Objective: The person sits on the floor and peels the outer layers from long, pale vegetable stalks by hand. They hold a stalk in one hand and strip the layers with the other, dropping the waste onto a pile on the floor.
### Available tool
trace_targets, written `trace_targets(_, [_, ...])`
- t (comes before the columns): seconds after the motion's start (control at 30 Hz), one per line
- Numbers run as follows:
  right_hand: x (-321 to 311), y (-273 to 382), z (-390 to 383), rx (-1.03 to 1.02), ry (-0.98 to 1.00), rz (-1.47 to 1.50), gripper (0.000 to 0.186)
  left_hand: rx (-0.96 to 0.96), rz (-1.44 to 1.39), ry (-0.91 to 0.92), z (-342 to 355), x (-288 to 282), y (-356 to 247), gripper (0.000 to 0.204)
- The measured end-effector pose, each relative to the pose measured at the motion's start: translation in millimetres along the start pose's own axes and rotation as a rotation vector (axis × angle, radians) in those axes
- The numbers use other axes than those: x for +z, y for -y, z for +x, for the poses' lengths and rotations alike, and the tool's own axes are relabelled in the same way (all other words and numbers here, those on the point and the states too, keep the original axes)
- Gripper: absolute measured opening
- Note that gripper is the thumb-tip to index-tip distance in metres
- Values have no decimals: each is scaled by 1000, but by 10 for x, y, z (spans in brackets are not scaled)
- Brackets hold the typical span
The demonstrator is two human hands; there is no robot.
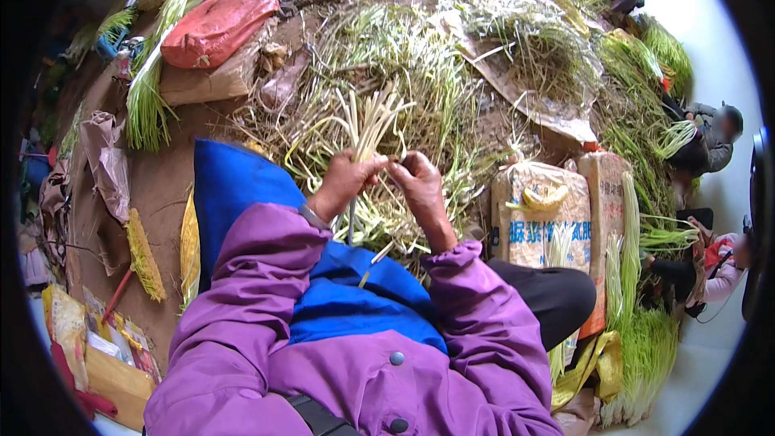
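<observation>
A: How is the left hand (pixel 347 182)?
B: Closed around a bunch of pale stalks (pixel 367 125), which fan out toward 12 o'clock.
A: And the right hand (pixel 423 190)?
B: Just beside it at 3 o'clock, thumb and fingers bent close together; I cannot tell whether they grip anything.
A: What lies around them?
B: A blue cloth (pixel 242 186) spreads over the lap from 9 to 6 o'clock, and a heap of loose stalks (pixel 436 56) covers the ground at 12.
A: Farther out?
B: A red bag (pixel 218 28) at 10 o'clock, a yellow brush-like tool (pixel 144 254) at 8, a printed pale sack (pixel 533 230) between 3 and 4, and 3 people (pixel 714 145) between 2 and 4.
</observation>
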State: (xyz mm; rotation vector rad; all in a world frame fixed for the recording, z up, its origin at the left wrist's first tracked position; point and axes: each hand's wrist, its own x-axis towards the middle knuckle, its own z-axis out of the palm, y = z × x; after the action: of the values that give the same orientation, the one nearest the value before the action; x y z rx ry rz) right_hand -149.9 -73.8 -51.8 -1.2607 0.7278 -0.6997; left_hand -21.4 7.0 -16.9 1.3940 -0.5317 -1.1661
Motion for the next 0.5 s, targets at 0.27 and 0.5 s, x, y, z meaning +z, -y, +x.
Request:
trace_targets(0.27, [-313, 29, 89, 165, -155, 441, 9, -58, -170, -134, 148, -109, 0, 20])
trace_targets(0.5, [-943, -111, 251, 143, -323, 613, 7, -14, -307, -260, 172, -411, -88, 20])
